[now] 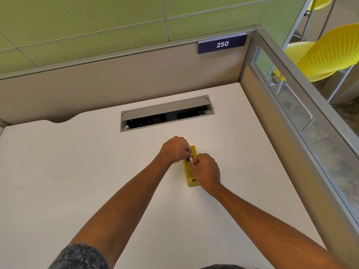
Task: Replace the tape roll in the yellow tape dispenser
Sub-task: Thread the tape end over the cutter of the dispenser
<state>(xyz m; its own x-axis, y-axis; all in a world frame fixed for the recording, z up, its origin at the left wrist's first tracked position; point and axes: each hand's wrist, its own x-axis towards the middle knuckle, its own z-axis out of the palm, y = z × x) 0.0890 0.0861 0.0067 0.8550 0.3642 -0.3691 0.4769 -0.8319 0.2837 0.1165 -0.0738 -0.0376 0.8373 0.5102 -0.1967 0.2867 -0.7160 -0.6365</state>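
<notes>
The yellow tape dispenser (188, 171) lies flat on the white desk (77, 171), a little right of centre. A pale tape roll (191, 159) stands on edge in its slot, mostly hidden by my fingers. My left hand (174, 149) is at the dispenser's far end, fingertips pinched on the roll from the left. My right hand (206, 170) covers the dispenser's right side, its fingers closed on the roll from the near side. Only the dispenser's far tip, left edge and near end show.
A grey cable hatch (167, 113) with its lid raised is set into the desk beyond the dispenser. Beige partitions stand at the back and right, with a blue sign reading 250 (222, 44). Yellow chairs (328, 55) sit outside the right partition.
</notes>
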